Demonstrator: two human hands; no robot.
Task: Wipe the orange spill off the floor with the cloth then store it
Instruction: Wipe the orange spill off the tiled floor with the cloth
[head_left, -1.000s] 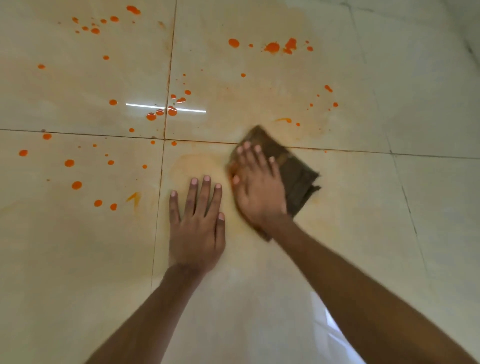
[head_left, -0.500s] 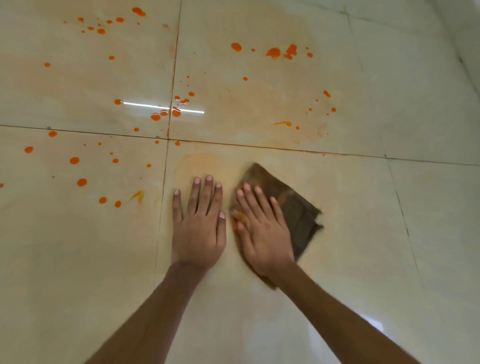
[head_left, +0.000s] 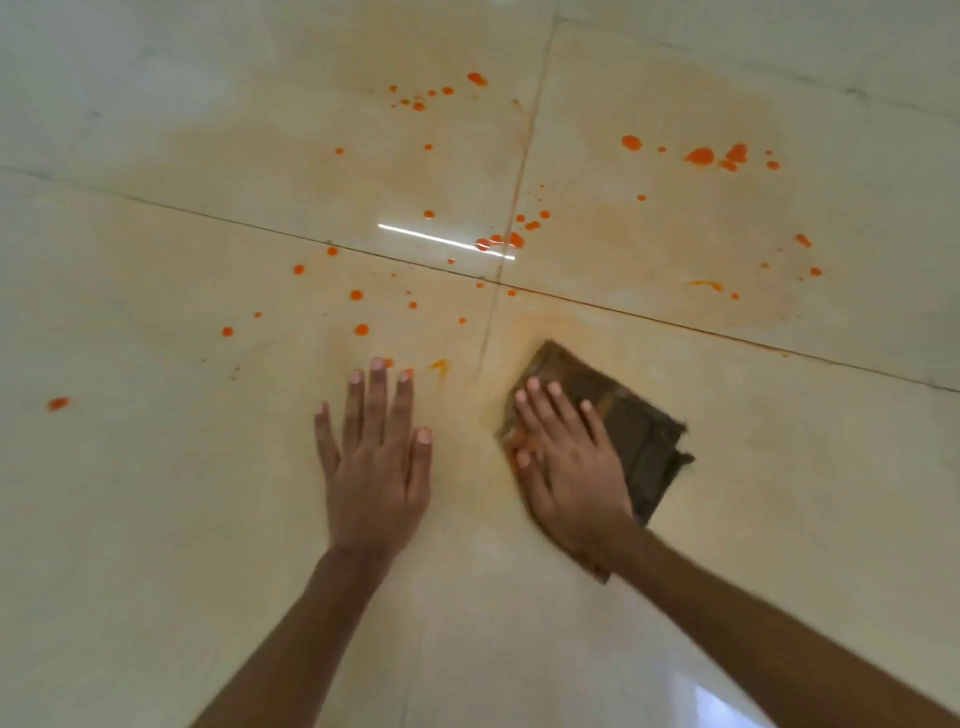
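A folded brown cloth (head_left: 631, 431) lies flat on the glossy beige tile floor (head_left: 156, 519). My right hand (head_left: 569, 467) presses on it with straight fingers, covering its near left part. My left hand (head_left: 376, 462) rests flat on the floor to the left of the cloth, fingers spread; its fingertips reach a few orange drops. Orange drops (head_left: 511, 239) are scattered beyond both hands, around the tile joint cross. A pale orange smear (head_left: 530, 332) marks the tile just beyond the cloth.
More orange drops lie at the far right (head_left: 701, 155), far middle (head_left: 418, 105) and left (head_left: 58, 402). Dark grout lines (head_left: 675, 325) cross the floor. A bright light reflection (head_left: 441, 240) streaks the tile.
My right hand drew the cloth back toward me across the tile joint, then held there. The view swung left, and my left hand now lies on the tile to the left of the joint.
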